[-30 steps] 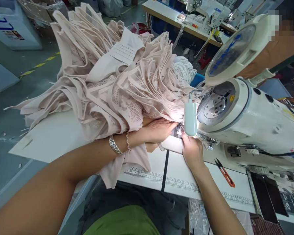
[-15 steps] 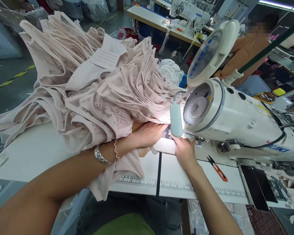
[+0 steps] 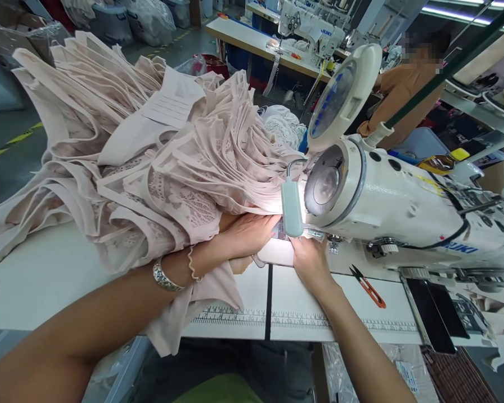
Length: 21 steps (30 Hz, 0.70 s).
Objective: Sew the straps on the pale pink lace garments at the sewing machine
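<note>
My left hand (image 3: 250, 234) lies flat with its fingers stretched out, touching the pale pink lace garments (image 3: 185, 196) beside the needle area of the sewing machine (image 3: 386, 201). The garments are heaped over my left forearm, and one panel hangs below it over the table's front edge. My right hand (image 3: 309, 258) is at the machine's bed (image 3: 277, 252), its thumb side toward the needle area. Its fingers look closed, but the fingertips and whatever is in them are hidden by the small green-grey lamp (image 3: 292, 207) and the machine head.
Orange thread snips (image 3: 368, 286) lie right of my right hand. A printed ruler (image 3: 298, 320) runs along the table's front edge. A round magnifier (image 3: 344, 98) tilts above the machine head. White lace (image 3: 283, 126) sits behind the heap. A person in orange-brown (image 3: 403, 106) is beyond.
The whole view has shifted slightly, so things appear a little further left. Both hands keep nearly the same places at the machine.
</note>
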Tool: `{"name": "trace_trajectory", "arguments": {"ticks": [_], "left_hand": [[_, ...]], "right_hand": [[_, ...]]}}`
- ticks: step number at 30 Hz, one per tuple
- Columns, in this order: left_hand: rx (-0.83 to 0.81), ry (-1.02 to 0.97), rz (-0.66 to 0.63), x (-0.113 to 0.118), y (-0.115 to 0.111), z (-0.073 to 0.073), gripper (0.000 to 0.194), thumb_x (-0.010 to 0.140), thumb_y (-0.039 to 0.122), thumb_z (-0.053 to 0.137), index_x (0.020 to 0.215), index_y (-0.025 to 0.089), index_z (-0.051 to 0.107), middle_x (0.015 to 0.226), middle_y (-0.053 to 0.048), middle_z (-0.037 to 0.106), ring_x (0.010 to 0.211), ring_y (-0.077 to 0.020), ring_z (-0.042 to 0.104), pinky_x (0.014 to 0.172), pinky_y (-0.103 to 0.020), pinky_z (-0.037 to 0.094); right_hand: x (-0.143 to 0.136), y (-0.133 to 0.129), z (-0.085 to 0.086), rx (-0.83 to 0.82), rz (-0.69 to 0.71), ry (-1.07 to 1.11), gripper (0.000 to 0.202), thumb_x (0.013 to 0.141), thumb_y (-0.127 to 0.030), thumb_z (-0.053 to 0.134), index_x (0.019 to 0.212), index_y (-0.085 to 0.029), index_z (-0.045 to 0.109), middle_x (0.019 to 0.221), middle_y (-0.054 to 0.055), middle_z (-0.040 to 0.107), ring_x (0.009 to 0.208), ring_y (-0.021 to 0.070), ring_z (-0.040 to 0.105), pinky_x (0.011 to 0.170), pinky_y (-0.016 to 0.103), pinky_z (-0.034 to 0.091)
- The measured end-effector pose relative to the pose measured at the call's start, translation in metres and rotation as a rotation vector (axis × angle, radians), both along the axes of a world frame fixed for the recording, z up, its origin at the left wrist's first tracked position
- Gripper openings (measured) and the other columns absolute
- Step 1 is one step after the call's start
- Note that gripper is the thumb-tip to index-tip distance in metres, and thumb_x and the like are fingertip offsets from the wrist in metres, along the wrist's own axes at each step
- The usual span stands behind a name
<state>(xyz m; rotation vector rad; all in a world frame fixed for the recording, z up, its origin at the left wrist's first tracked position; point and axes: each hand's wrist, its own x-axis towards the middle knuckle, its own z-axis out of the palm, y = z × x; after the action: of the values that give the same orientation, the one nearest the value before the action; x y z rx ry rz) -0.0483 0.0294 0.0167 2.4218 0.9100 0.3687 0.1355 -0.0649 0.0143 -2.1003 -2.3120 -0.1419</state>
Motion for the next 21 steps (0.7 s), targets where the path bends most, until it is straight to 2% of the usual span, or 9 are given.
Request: {"name": "trace_trajectory", "arguments": {"ticks": [4,9,13,16,19,21], "left_hand": [[0.069,-0.020,-0.012,0.000,-0.001,-0.004,0.019,0.095,0.027,0.043,0.111,0.023,0.053,0.094,-0.003,0.069,0.083,-0.0227,0.064,0.081,-0.033,0.046],[0.115,-0.024,-0.013,-0.001,-0.002,-0.002,0.016,0.094,0.027,0.046,0.107,0.023,0.054,0.099,-0.005,0.070,0.091,-0.0250,0.064,0.082,-0.034,0.047],[0.111,-0.030,-0.017,-0.002,-0.002,0.005,0.014,0.093,0.026,0.046,0.103,0.022,0.054,0.099,-0.005,0.069,0.092,-0.0239,0.063,0.081,-0.032,0.048],[0.141,-0.053,-0.017,-0.003,-0.002,0.009,0.011,0.094,0.025,0.044,0.095,0.021,0.055,0.092,-0.002,0.067,0.082,-0.0200,0.061,0.074,-0.029,0.049],[0.248,-0.066,0.027,-0.005,-0.004,0.006,0.019,0.094,0.019,0.039,0.082,0.020,0.054,0.077,-0.002,0.064,0.070,-0.0172,0.059,0.066,-0.027,0.047],[0.346,-0.061,0.093,-0.006,-0.006,0.003,0.023,0.093,0.012,0.036,0.083,0.018,0.056,0.072,-0.004,0.062,0.066,-0.0173,0.059,0.063,-0.027,0.047]], "right_hand": [[0.000,0.001,0.000,0.019,0.014,0.006,0.057,0.085,-0.002,0.033,0.129,-0.019,0.066,0.096,0.015,0.070,0.093,0.0287,0.060,0.092,0.046,0.042],[-0.002,0.003,0.001,-0.048,-0.021,-0.006,0.056,0.083,-0.002,0.036,0.128,-0.020,0.065,0.088,0.013,0.069,0.076,0.0245,0.057,0.085,0.041,0.041],[-0.003,0.003,0.002,-0.047,-0.039,-0.010,0.056,0.083,-0.002,0.033,0.125,-0.020,0.066,0.086,0.012,0.068,0.075,0.0239,0.056,0.083,0.040,0.039],[-0.001,0.003,0.003,-0.033,-0.031,0.027,0.054,0.085,-0.003,0.032,0.123,-0.020,0.067,0.089,0.011,0.070,0.078,0.0237,0.056,0.084,0.039,0.039],[0.001,0.003,0.001,-0.023,-0.018,0.089,0.051,0.087,-0.006,0.034,0.124,-0.021,0.066,0.098,0.010,0.071,0.086,0.0246,0.057,0.086,0.038,0.038],[0.003,0.003,-0.002,-0.002,-0.012,0.104,0.049,0.088,-0.007,0.034,0.121,-0.021,0.067,0.096,0.011,0.072,0.088,0.0254,0.058,0.085,0.038,0.038]]}}
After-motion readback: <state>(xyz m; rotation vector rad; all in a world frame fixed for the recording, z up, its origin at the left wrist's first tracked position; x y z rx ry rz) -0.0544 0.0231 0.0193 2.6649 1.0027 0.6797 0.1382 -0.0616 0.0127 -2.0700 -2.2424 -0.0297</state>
